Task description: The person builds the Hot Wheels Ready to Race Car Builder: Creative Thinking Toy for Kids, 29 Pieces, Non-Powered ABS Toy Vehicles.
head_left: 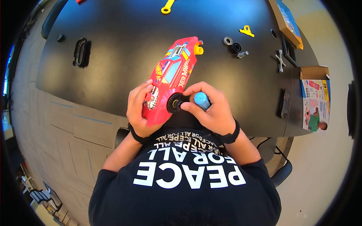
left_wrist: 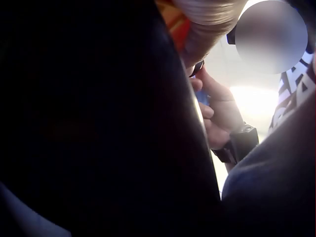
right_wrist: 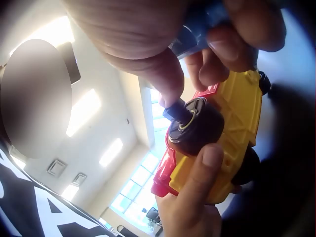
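A red toy car [head_left: 171,71] with a yellow underside [right_wrist: 242,101] is held up over the table's near edge, tilted. My left hand [head_left: 138,109] grips its near end from the side. At that end sits a black wheel [head_left: 174,103], facing my right hand [head_left: 217,113]. The right thumb and a finger pinch a dark bolt [right_wrist: 176,112] that sticks out of the wheel's centre. A blue tool handle [head_left: 202,100] is held in the same hand; its far end is hidden. In the left wrist view the car is mostly blocked by a dark shape.
On the black table [head_left: 124,49] lie a yellow wrench [head_left: 166,7], a yellow triangular part [head_left: 247,31], a grey ring [head_left: 227,40], a black wheel [head_left: 236,47], a grey bolt [head_left: 243,54] and a grey cross-shaped piece [head_left: 280,61]. A printed box [head_left: 316,103] stands at the right.
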The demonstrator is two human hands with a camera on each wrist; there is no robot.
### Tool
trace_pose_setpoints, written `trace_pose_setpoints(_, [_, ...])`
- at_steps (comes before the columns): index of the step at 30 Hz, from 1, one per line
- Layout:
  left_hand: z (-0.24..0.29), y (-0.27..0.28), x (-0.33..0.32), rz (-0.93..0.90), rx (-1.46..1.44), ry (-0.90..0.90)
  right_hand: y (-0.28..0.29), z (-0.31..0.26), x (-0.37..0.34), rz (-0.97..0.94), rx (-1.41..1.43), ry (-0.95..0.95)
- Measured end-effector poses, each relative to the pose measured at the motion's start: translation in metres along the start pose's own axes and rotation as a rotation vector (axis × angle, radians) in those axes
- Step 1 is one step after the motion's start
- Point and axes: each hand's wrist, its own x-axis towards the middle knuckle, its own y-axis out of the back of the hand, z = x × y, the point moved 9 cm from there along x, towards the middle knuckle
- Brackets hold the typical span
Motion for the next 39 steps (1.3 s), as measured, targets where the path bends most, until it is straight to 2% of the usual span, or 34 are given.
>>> trace_pose_setpoints(2, [0.001,0.001,0.001,0.015,0.046,-0.017,0.005,-0.002,-0.003,0.008,-0.064,0.019])
trace_pose_setpoints(4, [0.005,0.003,0.003,0.030,0.101,-0.029,0.026,-0.001,-0.012,0.151,0.146,0.109])
trace_pose_setpoints(6, [0.009,0.005,0.003,0.045,0.157,-0.039,0.057,-0.005,-0.024,0.292,0.147,0.190])
trace_pose_setpoints(9, [0.011,0.005,0.001,0.032,0.211,-0.071,0.089,0.007,-0.043,0.346,0.256,0.197])
trace_pose_setpoints(11, [0.014,0.002,-0.002,0.006,0.240,-0.126,0.093,0.017,-0.058,0.377,0.403,-0.051])
trace_pose_setpoints(12, [0.015,0.003,-0.001,0.003,0.237,-0.126,0.093,0.016,-0.062,0.380,0.403,-0.054])
trace_pose_setpoints(14, [0.022,-0.002,0.001,-0.071,0.265,-0.167,0.090,0.001,-0.066,0.301,0.088,0.041])
trace_pose_setpoints(15, [0.020,-0.004,-0.003,-0.074,0.263,-0.167,0.089,-0.001,-0.067,0.244,0.032,0.106])
trace_pose_setpoints(18, [0.021,-0.007,-0.003,-0.078,0.272,-0.179,0.084,-0.005,-0.069,0.171,-0.045,0.153])
trace_pose_setpoints(21, [0.021,-0.008,-0.001,-0.045,0.265,-0.155,0.086,-0.001,-0.074,0.179,-0.066,0.155])
trace_pose_setpoints(25, [0.028,-0.010,0.004,-0.087,0.289,-0.162,0.078,0.005,-0.078,0.145,-0.045,0.158])
trace_pose_setpoints(29, [0.040,-0.014,0.008,-0.145,0.353,-0.168,0.079,0.003,-0.087,0.278,-0.206,0.218])
trace_pose_setpoints(31, [0.044,-0.019,0.010,-0.180,0.386,-0.184,0.076,0.014,-0.087,0.199,-0.360,-0.005])
trace_pose_setpoints(32, [0.045,-0.019,0.010,-0.180,0.408,-0.182,0.076,0.017,-0.090,0.204,-0.359,-0.008])
trace_pose_setpoints(34, [0.047,-0.021,0.012,-0.185,0.427,-0.187,0.063,0.070,-0.101,0.129,0.070,-0.435])
trace_pose_setpoints(35, [0.049,-0.022,0.013,-0.187,0.429,-0.190,0.066,0.051,-0.094,0.218,-0.071,-0.199])
trace_pose_setpoints(39, [0.052,-0.023,0.013,-0.198,0.431,-0.187,0.064,0.048,-0.097,0.256,-0.108,-0.164])
